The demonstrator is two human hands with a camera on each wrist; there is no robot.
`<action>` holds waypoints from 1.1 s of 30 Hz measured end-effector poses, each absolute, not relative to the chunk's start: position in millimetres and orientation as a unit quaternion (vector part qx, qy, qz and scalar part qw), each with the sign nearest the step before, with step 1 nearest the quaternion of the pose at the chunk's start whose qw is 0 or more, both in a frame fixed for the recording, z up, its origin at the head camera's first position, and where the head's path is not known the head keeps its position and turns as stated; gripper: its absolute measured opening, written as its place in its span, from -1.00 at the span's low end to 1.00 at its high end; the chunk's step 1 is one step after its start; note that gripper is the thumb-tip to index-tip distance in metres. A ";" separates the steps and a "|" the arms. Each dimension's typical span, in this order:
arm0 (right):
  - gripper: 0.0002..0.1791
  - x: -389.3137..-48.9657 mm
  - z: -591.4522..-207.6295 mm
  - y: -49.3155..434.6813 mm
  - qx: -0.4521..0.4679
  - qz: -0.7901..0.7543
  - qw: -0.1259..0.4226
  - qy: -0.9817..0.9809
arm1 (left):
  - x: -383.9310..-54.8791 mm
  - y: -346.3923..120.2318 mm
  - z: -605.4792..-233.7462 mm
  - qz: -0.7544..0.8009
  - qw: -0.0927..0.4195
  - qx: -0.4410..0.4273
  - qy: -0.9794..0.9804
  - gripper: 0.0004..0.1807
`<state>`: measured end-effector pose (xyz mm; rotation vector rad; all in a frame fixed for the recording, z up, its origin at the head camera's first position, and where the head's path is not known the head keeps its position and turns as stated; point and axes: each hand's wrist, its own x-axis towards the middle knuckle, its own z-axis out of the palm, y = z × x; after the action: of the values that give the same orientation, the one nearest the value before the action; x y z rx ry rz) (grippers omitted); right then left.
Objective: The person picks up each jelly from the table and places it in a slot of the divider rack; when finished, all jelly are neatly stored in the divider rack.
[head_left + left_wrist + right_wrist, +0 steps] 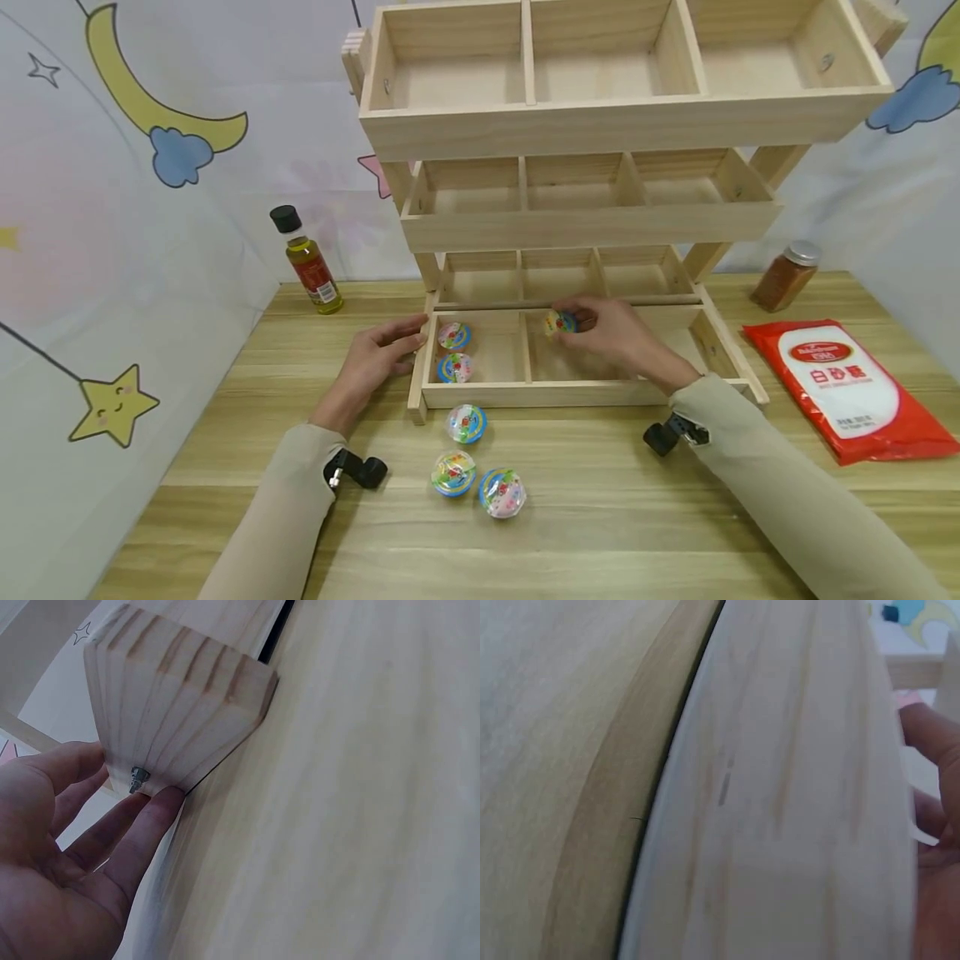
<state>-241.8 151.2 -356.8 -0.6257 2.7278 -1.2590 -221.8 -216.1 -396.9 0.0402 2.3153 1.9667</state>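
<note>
My right hand (611, 335) pinches a jelly cup (558, 323) with a colourful lid, over the middle compartment of the lowest wooden tray (480, 395). In the right wrist view the tray's front board (780, 780) hides most of that hand (939, 825). My left hand (378, 354) touches the tray's left end with its fingertips; the left wrist view has the fingers (142, 832) against the wood beside a bolt (138, 778). Two jelly cups (454, 336) sit in the left compartment. Three more jelly cups (467, 424) stand on the table in front.
Above rise further tiers of the wooden rack (622, 133), each split into three compartments. An oil bottle (311, 265) stands left of it. On the right are a spice jar (786, 277) and a red-and-white sugar bag (851, 392) lying on the table (600, 517).
</note>
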 end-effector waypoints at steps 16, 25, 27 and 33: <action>-0.45 -247.0 -367.1 131.8 -0.171 -0.411 0.037 0.895 | -222.2 -216.0 -397.0 0.649 0.053 0.013 0.759 -0.49; -0.44 -245.3 -373.9 126.7 -0.152 -0.391 0.033 0.907 | -223.8 -215.4 -398.7 0.647 0.052 0.011 0.761 -0.51; -0.45 -245.6 -375.2 126.1 -0.151 -0.393 0.034 0.907 | -223.8 -215.3 -398.6 0.647 0.052 0.009 0.761 -0.52; -0.44 -244.9 -375.1 125.0 -0.155 -0.395 0.033 0.905 | -223.4 -215.9 -398.3 0.652 0.054 0.005 0.756 -0.52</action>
<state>-244.9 125.0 -375.1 -0.4776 2.7835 -1.2162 -223.4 -215.9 -398.3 0.0146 2.2972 1.9822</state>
